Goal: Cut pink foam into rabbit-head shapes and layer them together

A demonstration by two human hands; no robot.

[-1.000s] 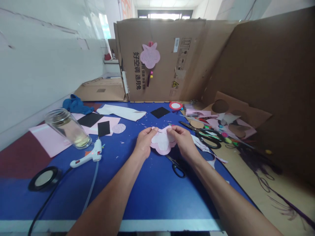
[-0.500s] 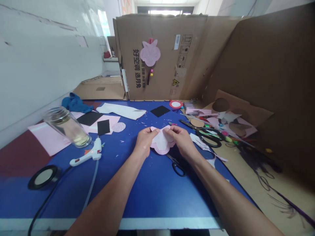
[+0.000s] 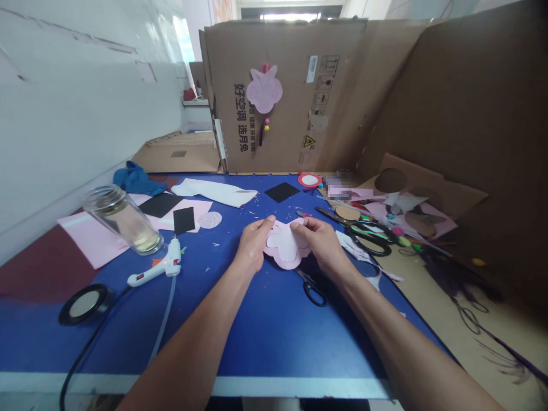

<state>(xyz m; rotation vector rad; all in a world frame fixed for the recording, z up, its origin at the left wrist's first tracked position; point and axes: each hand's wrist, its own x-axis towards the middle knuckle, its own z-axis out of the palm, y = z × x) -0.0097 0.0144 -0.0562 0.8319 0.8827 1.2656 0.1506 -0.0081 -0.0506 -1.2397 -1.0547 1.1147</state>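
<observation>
A pink scalloped cutout (image 3: 287, 264) with a smaller white piece (image 3: 287, 242) on its face is held up between my two hands. My left hand (image 3: 253, 245) pinches its left edge, thumb on top. On the right side, the thumb and fingers of my right hand (image 3: 319, 238) grip the upper edge. Just below the cutout, small black-handled scissors (image 3: 314, 292) lie on the blue table (image 3: 265, 342), their blades partly hidden. A similar pink shape (image 3: 264, 91) with beads under it hangs on the cardboard ahead.
To the left are a white glue gun (image 3: 160, 265), a roll of black tape (image 3: 85, 304), a glass jar (image 3: 124, 220) and pink sheets (image 3: 96, 242). Larger scissors (image 3: 363, 234) and paper scraps (image 3: 445, 220) lie at right. Cardboard walls (image 3: 342, 114) stand behind and right.
My left thumb has shifted outward toward the cutout's left edge, so more of the white piece shows. The view has moved slightly.
</observation>
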